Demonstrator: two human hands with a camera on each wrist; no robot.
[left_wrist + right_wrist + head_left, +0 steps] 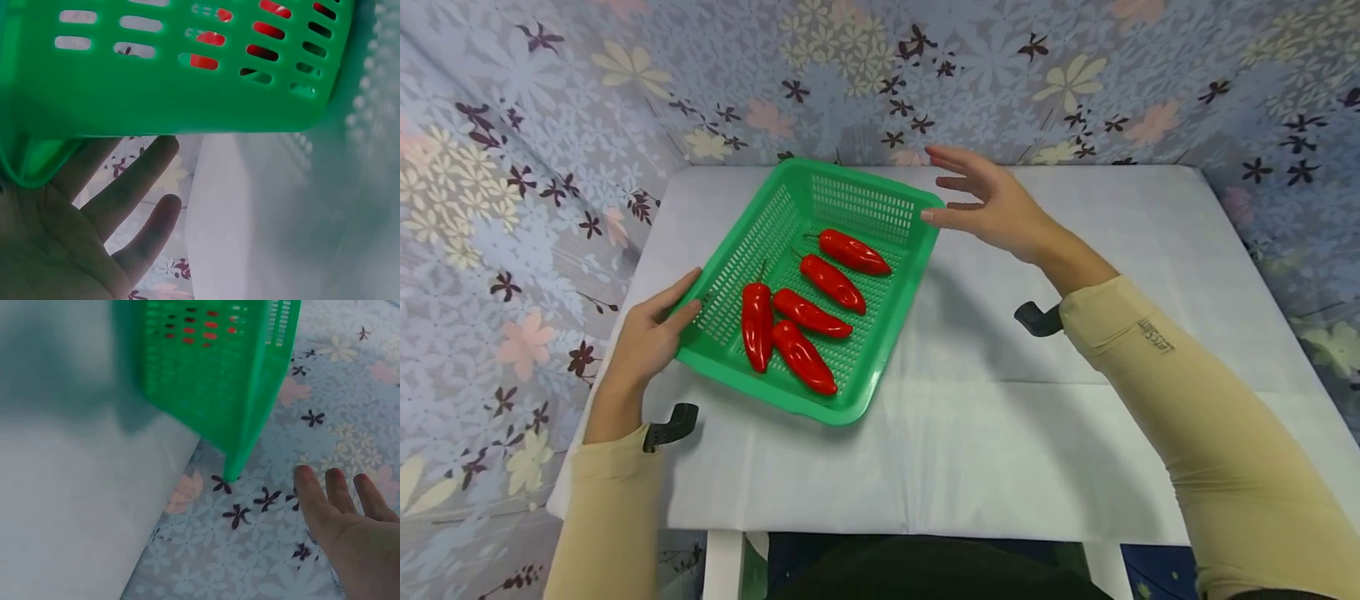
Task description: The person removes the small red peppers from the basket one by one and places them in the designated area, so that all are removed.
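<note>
A green plastic basket (878, 379) with slotted walls stands at an angle on the white-covered table, left of the middle in the head view. Several shiny red chili peppers (805, 315) lie in it, with dark stems. My left hand (651, 337) holds the basket's left rim, thumb over the top and fingers outside; in the left wrist view, fingers (134, 187) stretch out beside the green wall. Beyond the far right corner, my right hand (988, 200) hovers with fingers spread and nothing in them. The right wrist view shows that hand (356, 531) apart from the basket.
White cloth covers the table (1000, 458), creased across its middle. Flowered fabric (850, 83) hangs behind the table and at both sides. Dark wrist mounts (1039, 319) stick out from the beige sleeves. The table's near edge lies close to the person's body.
</note>
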